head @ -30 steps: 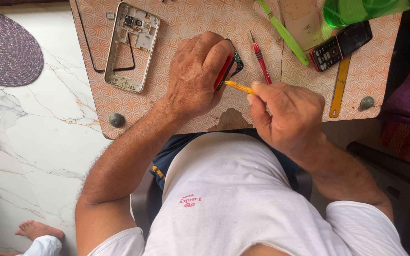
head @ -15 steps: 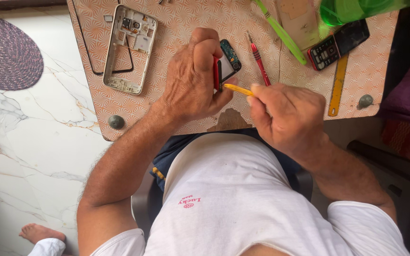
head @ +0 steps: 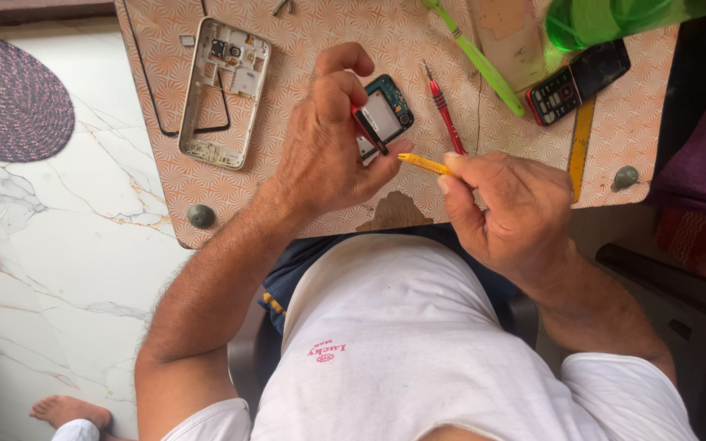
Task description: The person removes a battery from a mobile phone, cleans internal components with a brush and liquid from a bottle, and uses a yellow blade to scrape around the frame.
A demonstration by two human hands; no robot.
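My left hand (head: 328, 143) holds a small phone circuit board (head: 384, 116), green-edged with a metal shield and a red strip, tilted up above the patterned table (head: 304, 33). My right hand (head: 510, 208) grips a thin yellow pry tool (head: 423, 163). Its tip touches the board's near edge by my left thumb. A red-handled screwdriver (head: 445, 118) lies on the table just right of the board.
An open silver phone frame (head: 224, 90) lies at the table's left. A green plastic tool (head: 475, 55), a dark keypad phone (head: 578, 82), a yellow ruler (head: 580, 147) and a green bottle (head: 614, 16) sit at the right. A purple rug (head: 10, 102) lies on the marble floor.
My left hand has lifted and turned the circuit board, so that its shielded face shows. The yellow tool's tip stays at the board's edge.
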